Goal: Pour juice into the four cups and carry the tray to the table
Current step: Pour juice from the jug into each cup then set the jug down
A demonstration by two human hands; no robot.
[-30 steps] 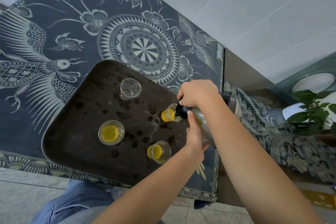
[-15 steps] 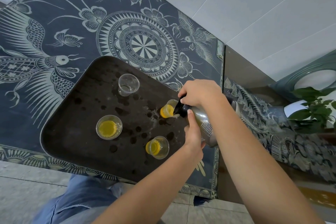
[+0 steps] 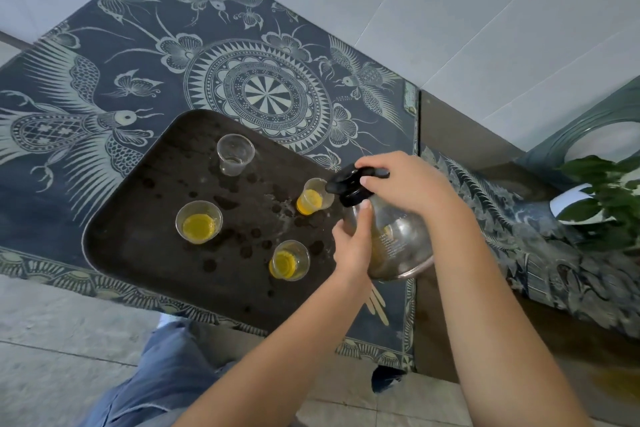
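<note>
3 of 4 cups filled with juice; 1 empty. On the tray [image 3: 138,253]: near-left cup [image 3: 198,221] with yellow juice in the bottom, near cup [image 3: 289,260] likewise, right cup [image 3: 313,197] holding juice and sitting just under the jug's black spout. Far cup [image 3: 235,154] clear, apparently dry, well apart from the spout. Dark wet spots scattered over the tray between the cups.

Jug [image 3: 391,246] of glass, tipped only slightly, seemingly close to empty, with just a trace of yellow showing inside. Right hand [image 3: 408,184] wrapped around the black handle at the top; left hand [image 3: 356,246] pressed against the jug's side, fingers curled on the glass, steadying it.

Tray resting on the patterned table [image 3: 256,94], its near corner hanging over the edge.

Left to do, by the look of it: shift the spout to the far cup, fill it if enough juice remains, put the jug down, then carry the tray. Roughly halfway through.
</note>
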